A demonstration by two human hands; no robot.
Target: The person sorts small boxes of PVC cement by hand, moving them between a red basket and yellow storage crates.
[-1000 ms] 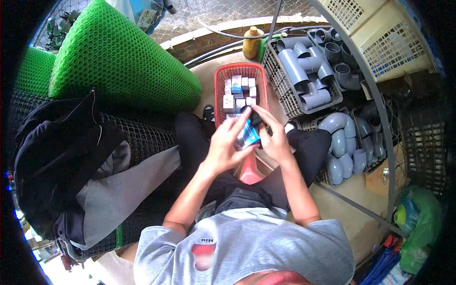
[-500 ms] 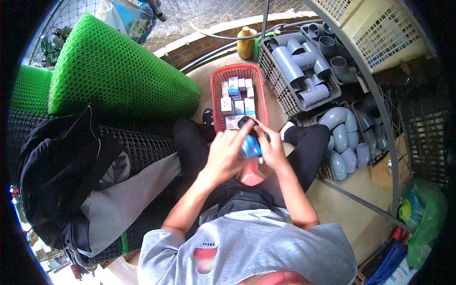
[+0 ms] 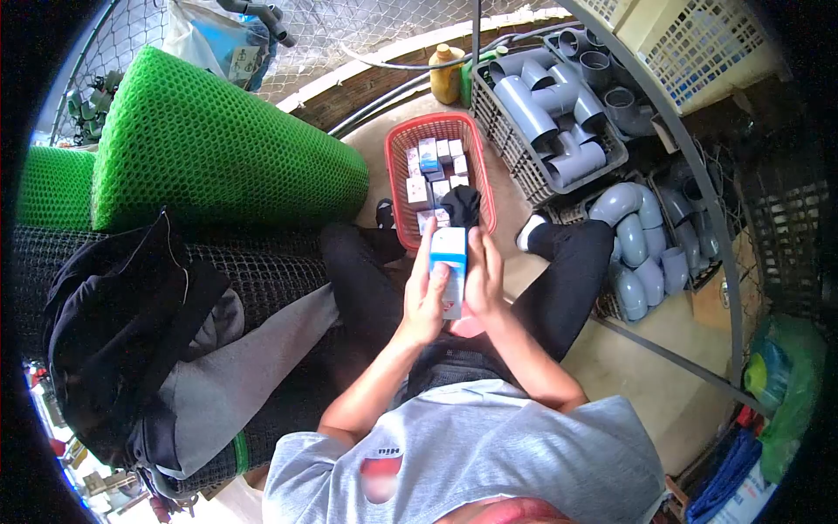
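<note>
A white and blue box (image 3: pixel 449 249) is held upright between my two hands, in front of my lap. My left hand (image 3: pixel 425 297) grips its left side, with the thumb across the front. Along the right side lies my right hand (image 3: pixel 484 275), its fingers extended and pressed to the box. Just beyond the fingertips is a black cloth-like item (image 3: pixel 463 206), resting over the near right part of a red basket (image 3: pixel 481 144). Inside the basket are several small white boxes (image 3: pixel 419 191). Part of a pinkish-red object (image 3: pixel 467 327) shows below my hands.
Rolled green mesh (image 3: pixel 218 140) lies at the left, above black netting with a dark jacket (image 3: pixel 113 306). Crates of grey pipe fittings (image 3: pixel 528 109) stand at the right. A yellow bottle (image 3: pixel 445 77) is behind the basket. A metal bar (image 3: pixel 668 354) crosses the right side.
The box has turned upright and come into clear view between my hands. The black item has moved out of my fingers onto the basket's near right part.
</note>
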